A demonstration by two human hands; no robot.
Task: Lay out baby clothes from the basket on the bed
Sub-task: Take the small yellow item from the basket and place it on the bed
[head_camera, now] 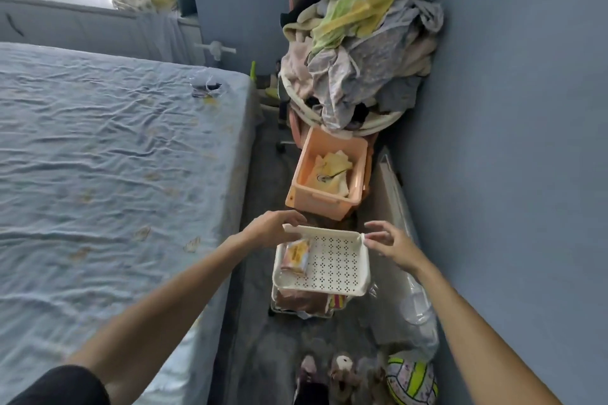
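Head view: left hand (273, 227) grips the white basket (329, 265)'s far rim, right hand (390, 245) hovers spread beside it. Baby clothes (330, 174) lie in the peach basket (297, 187) beyond; shifting the white one aside, level, should clear the reach.

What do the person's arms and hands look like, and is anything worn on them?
Both arms are bare from the upper arm down. The left hand and the right hand wear no gloves, and no rings, watch or bracelets show at this sharpness. The only clothing in view is a short dark sleeve at the top of the left arm. The right arm's sleeve, if any, lies out of frame.
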